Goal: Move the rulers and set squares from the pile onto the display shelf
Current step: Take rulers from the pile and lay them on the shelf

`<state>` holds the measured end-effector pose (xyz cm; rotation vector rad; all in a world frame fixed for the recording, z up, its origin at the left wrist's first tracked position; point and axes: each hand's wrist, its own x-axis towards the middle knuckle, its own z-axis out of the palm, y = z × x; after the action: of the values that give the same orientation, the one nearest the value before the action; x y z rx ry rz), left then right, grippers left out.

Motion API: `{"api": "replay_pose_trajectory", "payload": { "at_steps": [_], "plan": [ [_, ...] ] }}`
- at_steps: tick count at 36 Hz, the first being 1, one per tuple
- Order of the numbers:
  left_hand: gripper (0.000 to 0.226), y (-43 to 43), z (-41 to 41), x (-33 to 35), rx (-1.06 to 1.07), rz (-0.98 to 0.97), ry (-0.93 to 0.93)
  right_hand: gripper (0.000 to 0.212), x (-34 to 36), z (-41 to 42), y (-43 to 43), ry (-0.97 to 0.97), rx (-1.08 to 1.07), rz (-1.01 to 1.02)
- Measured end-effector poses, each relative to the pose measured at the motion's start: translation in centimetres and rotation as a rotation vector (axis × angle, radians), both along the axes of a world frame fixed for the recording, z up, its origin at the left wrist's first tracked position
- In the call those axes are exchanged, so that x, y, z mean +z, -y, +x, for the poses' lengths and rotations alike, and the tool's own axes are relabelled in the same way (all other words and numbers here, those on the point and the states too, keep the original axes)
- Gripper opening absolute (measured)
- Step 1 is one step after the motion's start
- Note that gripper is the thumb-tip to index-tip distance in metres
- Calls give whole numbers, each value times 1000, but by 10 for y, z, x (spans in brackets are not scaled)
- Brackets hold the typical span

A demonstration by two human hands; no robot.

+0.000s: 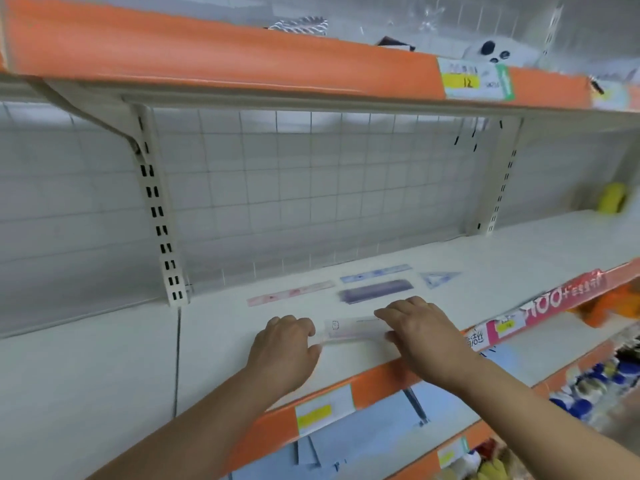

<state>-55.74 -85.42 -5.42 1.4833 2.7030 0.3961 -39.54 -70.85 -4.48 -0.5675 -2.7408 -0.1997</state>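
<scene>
My left hand [285,341] and right hand [420,327] each pinch an end of the pale ruler [353,329] near the display shelf's [485,258] front edge; I'd set it flat, parallel to the pink ruler [291,293] behind.

Both hands are on the white shelf [519,251] right now. The left hand [284,344] grips one end of a pale ruler [353,329], the right hand [420,327] holds the other end, fingers over the top and thumb at the near edge. The ruler lies flat, low on the shelf. At eleven o'clock from it lies a pink ruler [291,293]. At one o'clock sits a purple ruler [377,291], a blue ruler [375,273] just behind, and a blue set square [438,278] at two o'clock. A wire grid [311,188] backs the shelf. Far off at two o'clock is a blurred yellow object [613,198].
</scene>
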Motion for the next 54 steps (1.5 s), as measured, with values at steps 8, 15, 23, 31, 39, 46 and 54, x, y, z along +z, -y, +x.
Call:
{"api": "replay_pose_trajectory", "payload": {
  "at_steps": [8, 15, 23, 31, 39, 46, 54],
  "plan": [
    [36, -51, -14, -3, -22, 6, 14, 42, -4, -13, -52, -17, -26, 46],
    [34, -80, -25, -9, 33, -6, 26, 29, -7, -32, -92, 7, 35, -29],
    [32, -112, -27, -15, 197, 3, 33, 36, -11, -62, -144, 18, 191, -62],
    [32, -136, -14, -17, 397, -2, 52, 37, -17, -84, -189, 102, 344, -40],
    [33, -142, 5, -22, 550, -12, 64, 25, -18, -97, -203, 183, 460, -50],
    [35, -139, 9, -18, 597, -15, 42, 24, -23, -101, -204, 234, 512, -69],
    [34, -136, 14, -16, 616, -27, 36, 24, -26, -100, -205, 260, 510, -83]
  ]
}}
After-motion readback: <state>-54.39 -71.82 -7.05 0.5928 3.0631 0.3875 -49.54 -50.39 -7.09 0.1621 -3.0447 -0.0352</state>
